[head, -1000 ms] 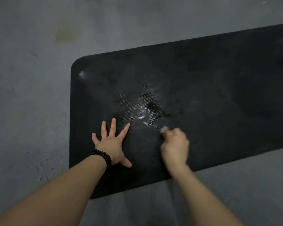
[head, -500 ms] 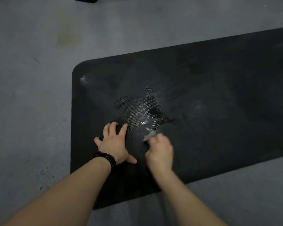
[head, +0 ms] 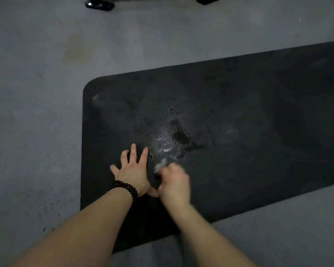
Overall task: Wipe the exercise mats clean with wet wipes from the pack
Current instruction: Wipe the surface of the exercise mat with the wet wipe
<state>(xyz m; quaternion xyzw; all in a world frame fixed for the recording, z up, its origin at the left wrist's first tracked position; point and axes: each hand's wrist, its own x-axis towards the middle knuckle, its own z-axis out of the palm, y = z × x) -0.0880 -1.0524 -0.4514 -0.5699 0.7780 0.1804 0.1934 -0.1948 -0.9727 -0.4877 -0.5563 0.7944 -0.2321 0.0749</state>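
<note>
From your head camera, a black, rounded-corner textured rubber exercise mat (head: 239, 132) lies flat on the grey concrete floor (head: 33, 132), running from the middle of the view off the right edge. A glistening wet patch (head: 162, 135) sits on the mat near its left end, just beyond your hands.

Your left hand (head: 132, 172) is pressed palm-down on the mat, its fingers (head: 133, 153) spread and pointing away from you, the tips reaching the near edge of the wet patch. A bracelet of dark round beads (head: 124, 187) wraps that wrist.

Your right hand (head: 175, 183) is just beside the left, blurred, and closed in a loose fist on the mat. Its fingers are curled around a small crumpled pale wet wipe (head: 160, 164), a bit of which sticks out at the top left of the fist, touching the mat right below the wet patch. Your left thumb lies next to the heel of the right hand; whether they touch you cannot tell.

At the top edge of the view, two black feet of some equipment (head: 99, 4) rest on the floor, well apart from the mat.
</note>
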